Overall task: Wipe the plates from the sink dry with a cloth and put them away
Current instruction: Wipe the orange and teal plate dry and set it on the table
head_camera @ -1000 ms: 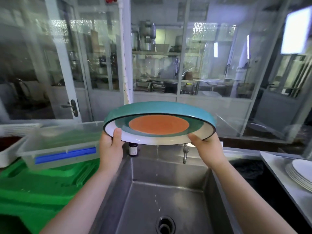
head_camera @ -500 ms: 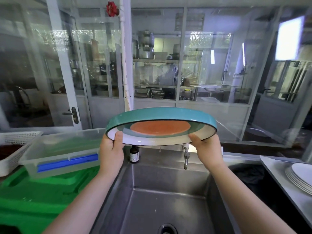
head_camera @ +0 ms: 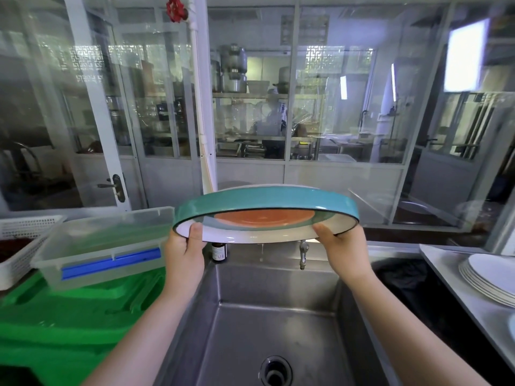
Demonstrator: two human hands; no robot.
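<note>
1. The scene was a commercial kitchen walled with glass partitions, and a stainless steel sink [head_camera: 276, 324] sat in the foreground; every place below is given relative to that sink.
2. Above the sink's back edge, a teal plate [head_camera: 264, 211] with an orange centre and a white inner rim was held nearly level, tipped a little so its inside showed.
3. The left hand [head_camera: 184, 250] gripped the plate's left rim, thumb curled over the edge and fingers hidden beneath it.
4. The right hand [head_camera: 341, 250] gripped the right rim likewise, thumb on top and fingers out of sight under the plate.
5. The visible part of the sink basin held no other plates; only its drain [head_camera: 275, 370] showed at the bottom.
6. To the right of the sink, a stack of white plates [head_camera: 490, 277] rested on a steel counter [head_camera: 451, 291], which I judged to be the put-away spot.
7. No cloth was in view, so wiping of this plate looked not yet begun; drying and stacking it seemed to remain.
8. Left of the sink lay a clear plastic tub [head_camera: 103, 246] with a blue strip, resting on green crates [head_camera: 69, 324].
9. A small brown bottle [head_camera: 219, 252] stood at the sink's back left corner; its label was too small to read, and no other writing was legible.
</note>
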